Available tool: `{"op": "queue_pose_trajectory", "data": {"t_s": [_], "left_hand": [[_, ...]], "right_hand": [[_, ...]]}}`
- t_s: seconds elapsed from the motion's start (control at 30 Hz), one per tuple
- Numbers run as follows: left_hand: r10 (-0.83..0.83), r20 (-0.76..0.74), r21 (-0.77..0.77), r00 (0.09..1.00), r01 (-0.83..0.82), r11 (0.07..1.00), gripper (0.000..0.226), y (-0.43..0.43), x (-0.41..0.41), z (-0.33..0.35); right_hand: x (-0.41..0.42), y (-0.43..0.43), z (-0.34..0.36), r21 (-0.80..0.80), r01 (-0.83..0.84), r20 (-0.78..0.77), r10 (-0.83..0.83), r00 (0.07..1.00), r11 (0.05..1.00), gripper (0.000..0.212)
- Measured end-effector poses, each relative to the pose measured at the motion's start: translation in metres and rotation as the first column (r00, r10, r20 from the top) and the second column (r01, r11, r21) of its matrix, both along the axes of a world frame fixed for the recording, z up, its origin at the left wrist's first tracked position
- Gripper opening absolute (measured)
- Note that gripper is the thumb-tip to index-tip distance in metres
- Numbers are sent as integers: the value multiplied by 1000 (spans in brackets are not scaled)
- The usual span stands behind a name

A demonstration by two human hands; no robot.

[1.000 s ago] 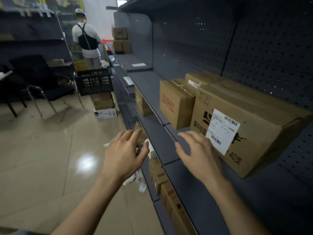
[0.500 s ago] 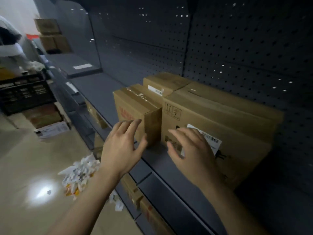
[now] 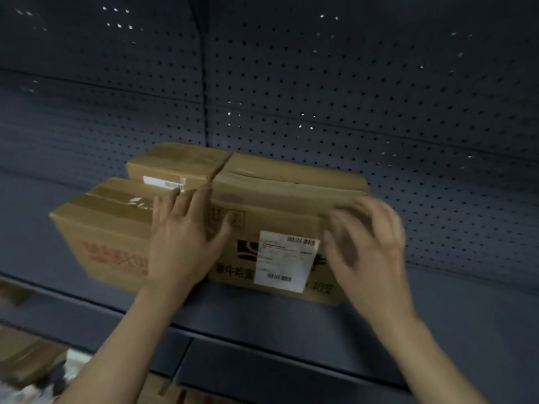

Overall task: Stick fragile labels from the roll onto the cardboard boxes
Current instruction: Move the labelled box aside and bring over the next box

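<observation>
A large cardboard box [image 3: 280, 193] stands on the dark shelf [image 3: 262, 319], with a white shipping label [image 3: 284, 262] on its front. To its left is a smaller box [image 3: 102, 225] with red print, and a third box [image 3: 175, 163] stands behind that one. My left hand [image 3: 183, 240] lies with straight fingers at the large box's left front corner, between the two front boxes. My right hand [image 3: 367, 246], blurred, has spread fingers at the large box's right front corner. No label roll is in view.
A dark pegboard wall [image 3: 350, 83] backs the shelf. Bare shelf extends to the right of the boxes. More cardboard boxes [image 3: 26, 357] sit on a lower level at bottom left, beside crumpled white paper [image 3: 29, 392].
The view has swung right to face the shelf squarely. Both hands have moved forward and apart, from in front of the boxes to the two front corners of the large box.
</observation>
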State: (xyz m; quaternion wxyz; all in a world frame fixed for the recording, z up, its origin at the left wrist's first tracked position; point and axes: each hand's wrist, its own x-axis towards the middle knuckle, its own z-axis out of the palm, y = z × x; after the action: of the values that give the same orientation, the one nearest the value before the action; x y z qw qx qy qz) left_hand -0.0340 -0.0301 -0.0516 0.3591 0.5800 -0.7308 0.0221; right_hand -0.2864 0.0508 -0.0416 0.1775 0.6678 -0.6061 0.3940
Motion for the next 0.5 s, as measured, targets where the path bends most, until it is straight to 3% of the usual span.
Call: {"op": "queue_pose_trajectory", "data": {"t_s": [0.07,0.13,0.23,0.33,0.5], "left_hand": [[-24,-24,36,999,25,999,69,-2,-5,2],[-46,-41,47,998,48,998,68,-2,-11,3],[-66,-118,75,991,75,994,64,-1,-17,3],[-98,-202,85,975,117,989,70,2,-25,0],[-183,-325,13,928,198,980,62,15,-45,-3]], "right_hand": [[-8,3,2,75,117,56,-121,991,990,37],[-14,4,0,247,157,168,-202,965,956,49],[-18,1,-5,407,9,418,-195,887,913,63],[-21,-1,-11,338,-93,574,-127,809,937,66],[-33,16,-11,260,-26,641,-152,752,965,61]]}}
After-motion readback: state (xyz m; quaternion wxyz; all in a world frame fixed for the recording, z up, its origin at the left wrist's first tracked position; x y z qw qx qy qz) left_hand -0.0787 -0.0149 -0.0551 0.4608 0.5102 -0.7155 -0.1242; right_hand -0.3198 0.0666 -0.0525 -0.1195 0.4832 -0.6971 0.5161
